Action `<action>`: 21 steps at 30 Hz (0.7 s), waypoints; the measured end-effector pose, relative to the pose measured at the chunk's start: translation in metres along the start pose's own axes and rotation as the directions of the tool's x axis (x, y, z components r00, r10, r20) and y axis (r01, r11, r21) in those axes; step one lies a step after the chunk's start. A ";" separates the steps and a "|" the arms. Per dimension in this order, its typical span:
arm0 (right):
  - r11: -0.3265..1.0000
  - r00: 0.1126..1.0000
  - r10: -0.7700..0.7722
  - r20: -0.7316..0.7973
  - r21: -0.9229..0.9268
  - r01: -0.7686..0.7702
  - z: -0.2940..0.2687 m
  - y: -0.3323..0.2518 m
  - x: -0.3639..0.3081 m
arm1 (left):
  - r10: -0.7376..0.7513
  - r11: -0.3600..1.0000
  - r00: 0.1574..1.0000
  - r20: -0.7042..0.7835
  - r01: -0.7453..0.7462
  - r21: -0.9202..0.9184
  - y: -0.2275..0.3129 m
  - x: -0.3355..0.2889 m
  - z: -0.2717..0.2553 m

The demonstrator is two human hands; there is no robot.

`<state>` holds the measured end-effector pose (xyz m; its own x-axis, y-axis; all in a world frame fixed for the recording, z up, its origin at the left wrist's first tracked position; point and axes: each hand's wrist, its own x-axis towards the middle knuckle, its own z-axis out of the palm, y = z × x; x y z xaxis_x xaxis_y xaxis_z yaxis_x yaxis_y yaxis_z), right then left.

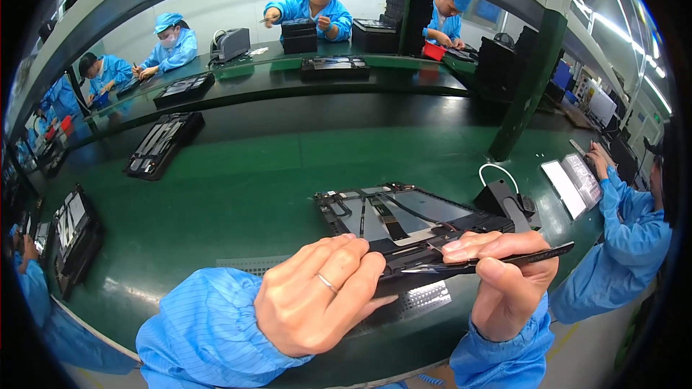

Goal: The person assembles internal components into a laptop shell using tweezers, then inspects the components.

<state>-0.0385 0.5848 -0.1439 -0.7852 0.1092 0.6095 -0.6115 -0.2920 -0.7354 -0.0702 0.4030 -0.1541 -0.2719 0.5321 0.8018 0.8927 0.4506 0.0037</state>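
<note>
An opened flat electronic device (440, 209), tablet-like, lies in front of me in a black tray-like holder, with grey panels, black cables and a flat ribbon strip showing. My left hand (313, 292), wearing a ring, grips its near left edge, fingers curled over the top and thumb low along the side. In my right hand (504, 266), a pair of black tweezers (537, 253) is pinched between thumb and fingers. The tweezers point left along the device's near edge. Their exact contact with the parts is hard to make out.
A perforated metal sheet (425, 299) lies beneath the device. Behind it stands a black block-shaped fixture (504, 202) with a white cable, near a green post (530, 86). Similar devices in black trays (166, 144) sit along the green bench (238, 209). Co-workers in blue sit around.
</note>
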 end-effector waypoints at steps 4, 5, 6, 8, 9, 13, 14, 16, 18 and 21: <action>1.000 1.000 0.006 -0.003 -0.008 -0.006 0.003 -0.001 0.000 | -0.013 1.000 1.000 0.010 0.013 -0.005 0.000 0.001 -0.003; 1.000 1.000 0.006 -0.004 -0.008 -0.006 0.003 -0.001 0.000 | -0.014 1.000 1.000 0.014 0.014 -0.007 -0.001 0.001 -0.003; 1.000 1.000 0.005 -0.002 0.003 -0.005 0.004 0.000 0.000 | -0.014 1.000 1.000 0.015 0.014 -0.005 -0.001 0.001 -0.004; 1.000 1.000 0.004 0.001 0.015 -0.004 0.006 0.000 0.001 | -0.022 1.000 1.000 0.016 0.022 -0.006 -0.001 0.001 -0.006; 1.000 1.000 0.010 -0.004 0.010 -0.010 0.007 -0.001 0.001 | -0.022 1.000 1.000 0.017 0.022 -0.005 -0.001 0.001 -0.006; 1.000 0.999 0.023 -0.033 0.019 -0.023 0.011 -0.001 0.000 | -0.023 1.000 1.000 0.017 0.023 -0.009 -0.003 0.000 -0.008; 1.000 0.999 0.024 -0.034 0.018 -0.023 0.012 -0.001 0.000 | -0.024 1.000 1.000 0.017 0.025 -0.011 -0.003 -0.001 -0.009; 1.000 0.999 0.024 -0.028 0.002 -0.023 0.013 -0.001 0.000 | -0.024 1.000 0.999 0.021 0.025 -0.013 -0.004 -0.001 -0.011; 1.000 0.999 0.028 -0.032 0.005 -0.028 0.015 -0.001 0.000 | -0.025 1.000 0.999 0.024 0.025 -0.014 -0.004 -0.001 -0.012; 0.999 0.999 0.035 -0.031 0.005 -0.035 0.016 -0.001 0.000 | -0.023 1.000 0.999 0.029 0.023 -0.009 -0.004 -0.001 -0.013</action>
<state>-0.0364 0.5704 -0.1380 -0.8087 0.1284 0.5740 -0.5833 -0.3008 -0.7545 -0.0691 0.3910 -0.1473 -0.3029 0.5421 0.7838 0.8892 0.4566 0.0278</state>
